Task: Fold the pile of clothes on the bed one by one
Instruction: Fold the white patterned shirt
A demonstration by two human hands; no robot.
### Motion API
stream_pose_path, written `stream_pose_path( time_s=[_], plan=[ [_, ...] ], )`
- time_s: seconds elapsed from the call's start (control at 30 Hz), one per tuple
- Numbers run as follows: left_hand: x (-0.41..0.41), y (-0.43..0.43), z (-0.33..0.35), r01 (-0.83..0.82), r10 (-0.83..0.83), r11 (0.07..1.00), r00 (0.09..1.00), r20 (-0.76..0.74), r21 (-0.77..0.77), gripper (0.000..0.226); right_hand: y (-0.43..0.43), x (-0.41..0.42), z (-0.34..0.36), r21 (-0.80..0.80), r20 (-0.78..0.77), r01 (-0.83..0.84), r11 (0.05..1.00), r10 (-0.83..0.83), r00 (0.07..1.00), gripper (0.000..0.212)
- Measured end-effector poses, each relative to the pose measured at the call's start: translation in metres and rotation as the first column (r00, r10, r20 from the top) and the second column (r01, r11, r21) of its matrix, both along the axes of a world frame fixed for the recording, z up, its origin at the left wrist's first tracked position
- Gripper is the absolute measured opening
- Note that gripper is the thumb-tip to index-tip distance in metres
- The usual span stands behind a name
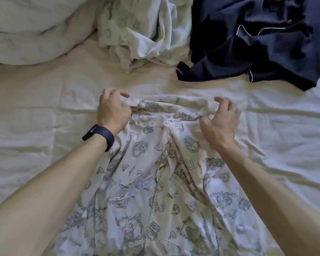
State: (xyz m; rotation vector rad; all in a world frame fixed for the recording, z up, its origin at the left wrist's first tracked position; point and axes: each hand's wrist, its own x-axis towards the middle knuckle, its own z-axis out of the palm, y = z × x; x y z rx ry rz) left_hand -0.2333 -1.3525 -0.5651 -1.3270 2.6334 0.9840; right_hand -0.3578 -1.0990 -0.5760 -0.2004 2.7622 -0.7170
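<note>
on the bed sheet [35, 126] a spread garment [155, 191] lies at 6 o'clock; a crumpled heap [142, 34] at 12, a loose garment [257, 48] just beside it at 1, perhaps a duvet [31, 28] at 10.

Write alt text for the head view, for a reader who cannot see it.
A person's left hand and right hand each grip the top edge of a printed garment spread on a wrinkled bed sheet. Beyond it lie a crumpled navy garment and a pale garment.
</note>
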Motion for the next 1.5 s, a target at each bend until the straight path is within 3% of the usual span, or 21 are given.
stream_pose_path(
  time_s=[0.1, 0.2, 0.27, 0.33, 0.37, 0.4, 0.47, 0.5, 0.57, 0.6, 0.67, 0.7, 0.77, 0.93, 1.03, 1.13, 1.2, 1.27, 1.3, 1.4, 1.5],
  plan=[
    [-0.023, -0.011, -0.004, -0.082, 0.085, 0.993, 0.996, 0.029, -0.085, 0.026, -0.017, -0.016, 0.0, 0.068, -0.145, -0.11, 0.992, 0.119, 0.982, 0.051],
    [-0.036, -0.023, -0.011, 0.141, -0.104, 0.987, 0.929, 0.356, -0.08, 0.047, -0.028, -0.036, -0.009, 0.275, 0.017, -0.302, 0.913, 0.309, 0.951, 0.041],
    [-0.038, -0.027, -0.014, 0.314, -0.239, 0.942, 0.876, 0.418, -0.121, 0.046, -0.03, -0.043, -0.016, 0.31, 0.068, -0.352, 0.883, 0.349, 0.935, 0.031],
    [-0.04, -0.033, -0.015, 0.395, -0.307, 0.903, 0.868, 0.39, -0.167, 0.03, -0.034, -0.05, -0.017, 0.215, 0.104, -0.29, 0.932, 0.274, 0.956, 0.024],
    [-0.042, -0.034, -0.013, 0.418, -0.336, 0.895, 0.862, 0.379, -0.157, 0.025, -0.035, -0.056, -0.015, 0.098, 0.189, -0.177, 0.979, 0.156, 0.97, 0.022],
    [-0.045, -0.036, -0.012, 0.383, -0.33, 0.918, 0.879, 0.345, -0.099, 0.024, -0.036, -0.061, -0.01, -0.062, 0.323, -0.002, 0.998, 0.022, 0.946, 0.021],
    [-0.052, -0.042, -0.009, 0.116, -0.146, 0.978, 0.974, 0.171, 0.174, 0.018, -0.036, -0.068, 0.001, -0.268, 0.532, 0.332, 0.904, -0.149, 0.834, 0.019],
    [-0.056, -0.045, -0.008, -0.045, 0.015, 0.928, 0.996, 0.085, 0.369, 0.015, -0.033, -0.069, 0.002, -0.296, 0.529, 0.351, 0.888, -0.153, 0.834, 0.016],
    [-0.06, -0.05, -0.01, -0.175, 0.155, 0.8, 0.984, 0.084, 0.574, 0.008, -0.025, -0.07, -0.001, -0.145, 0.411, 0.126, 0.981, -0.057, 0.91, 0.022],
    [-0.06, -0.049, -0.012, -0.147, 0.1, 0.829, 0.988, 0.116, 0.54, 0.008, -0.02, -0.068, -0.005, 0.018, 0.328, -0.03, 0.999, 0.022, 0.944, 0.025],
    [-0.053, -0.046, -0.019, 0.046, -0.074, 0.984, 0.985, 0.157, 0.175, 0.024, -0.015, -0.062, -0.01, 0.21, 0.222, -0.194, 0.958, 0.146, 0.964, 0.032],
    [-0.048, -0.042, -0.019, 0.102, -0.101, 0.995, 0.988, 0.114, -0.003, 0.026, -0.017, -0.059, -0.011, 0.216, 0.185, -0.212, 0.953, 0.173, 0.967, 0.035],
    [-0.041, -0.032, -0.018, 0.136, -0.133, 0.982, 0.991, 0.03, -0.133, 0.027, -0.027, -0.053, -0.011, 0.184, 0.108, -0.229, 0.956, 0.212, 0.971, 0.041],
    [-0.023, -0.02, -0.026, 0.286, -0.255, 0.954, 0.934, 0.251, -0.095, 0.042, -0.054, -0.049, -0.02, 0.281, 0.114, -0.449, 0.848, 0.435, 0.893, 0.037],
    [-0.021, -0.022, -0.023, 0.275, -0.252, 0.958, 0.944, 0.212, -0.085, 0.033, -0.062, -0.05, -0.02, 0.287, 0.126, -0.418, 0.862, 0.398, 0.909, 0.031],
    [-0.029, -0.023, -0.018, 0.087, -0.088, 0.994, 0.996, 0.003, 0.059, 0.029, -0.061, -0.056, -0.008, 0.013, 0.188, -0.274, 0.962, 0.267, 0.945, 0.02],
    [-0.036, -0.029, -0.016, -0.043, 0.065, 0.97, 0.994, -0.085, 0.238, 0.032, -0.056, -0.062, 0.0, -0.133, 0.209, -0.147, 0.98, 0.173, 0.962, 0.015],
    [-0.043, -0.034, -0.016, -0.113, 0.151, 0.893, 0.987, -0.052, 0.435, 0.034, -0.052, -0.067, 0.004, -0.101, 0.185, -0.155, 0.983, 0.172, 0.968, 0.018],
    [-0.045, -0.035, -0.017, -0.101, 0.116, 0.879, 0.993, -0.003, 0.466, 0.033, -0.051, -0.069, 0.004, -0.066, 0.191, -0.175, 0.982, 0.184, 0.964, 0.022],
    [-0.051, -0.035, -0.027, 0.008, -0.056, 0.943, 0.989, 0.137, 0.332, 0.028, -0.048, -0.073, -0.005, 0.03, 0.242, -0.203, 0.979, 0.19, 0.951, 0.03],
    [-0.046, -0.025, -0.03, 0.051, -0.063, 0.992, 0.992, 0.105, 0.116, 0.039, -0.033, -0.067, -0.012, 0.09, 0.233, -0.128, 0.988, 0.105, 0.967, 0.04]
  ],
)
